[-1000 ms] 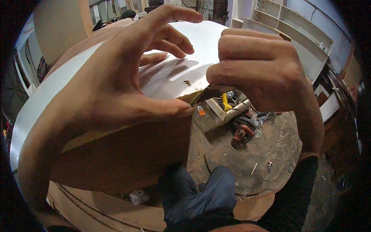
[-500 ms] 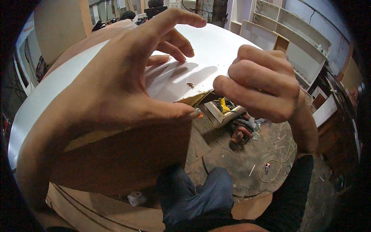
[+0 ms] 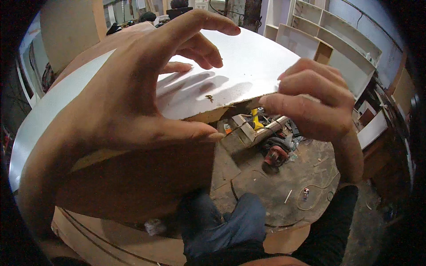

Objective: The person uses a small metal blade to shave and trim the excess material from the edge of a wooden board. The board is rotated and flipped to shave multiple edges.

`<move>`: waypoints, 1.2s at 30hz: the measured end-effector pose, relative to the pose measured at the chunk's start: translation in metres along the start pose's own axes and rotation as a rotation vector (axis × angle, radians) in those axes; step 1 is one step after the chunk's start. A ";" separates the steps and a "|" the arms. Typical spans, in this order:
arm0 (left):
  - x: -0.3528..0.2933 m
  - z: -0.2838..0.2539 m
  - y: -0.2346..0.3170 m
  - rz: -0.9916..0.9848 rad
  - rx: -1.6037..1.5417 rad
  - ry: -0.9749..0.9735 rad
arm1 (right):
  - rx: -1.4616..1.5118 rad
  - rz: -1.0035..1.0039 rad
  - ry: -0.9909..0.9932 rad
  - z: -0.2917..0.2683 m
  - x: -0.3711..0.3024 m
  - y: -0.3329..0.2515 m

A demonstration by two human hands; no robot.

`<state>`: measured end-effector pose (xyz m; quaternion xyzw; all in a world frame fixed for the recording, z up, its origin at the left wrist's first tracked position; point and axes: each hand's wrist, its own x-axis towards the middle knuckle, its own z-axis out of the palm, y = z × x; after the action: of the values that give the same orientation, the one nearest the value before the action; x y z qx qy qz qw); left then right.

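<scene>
Right hand is now sitting farther right, curling loosely at the edge of the white panel, grip unclear; left hand is gaping, holding nothing visible. Panel's spanning upper centre, looking part-done: edge ragged, crumbs remaining.

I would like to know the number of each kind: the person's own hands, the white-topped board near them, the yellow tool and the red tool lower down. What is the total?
Hands (left hand, right hand): 2
White-topped board: 1
Yellow tool: 1
Red tool: 1
Total: 5
</scene>
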<state>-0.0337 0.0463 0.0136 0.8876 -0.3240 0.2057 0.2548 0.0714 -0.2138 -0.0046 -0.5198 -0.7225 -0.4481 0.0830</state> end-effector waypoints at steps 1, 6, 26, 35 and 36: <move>0.000 0.000 -0.001 0.029 0.000 -0.011 | 0.023 0.018 0.019 0.002 0.001 0.002; 0.003 -0.003 -0.008 0.166 0.034 -0.083 | 0.100 0.075 0.036 0.008 0.011 0.004; -0.003 0.034 0.035 0.144 0.448 0.156 | -0.109 0.758 0.214 -0.055 -0.131 -0.059; 0.041 0.001 0.017 0.116 0.327 0.106 | 0.062 0.775 0.137 -0.051 -0.105 -0.059; 0.049 -0.003 0.009 0.119 0.274 0.038 | 0.089 0.735 0.132 -0.049 -0.094 -0.055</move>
<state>-0.0064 0.0192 0.0449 0.8892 -0.3398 0.2797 0.1247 0.0509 -0.3168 -0.0622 -0.7102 -0.4997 -0.3893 0.3072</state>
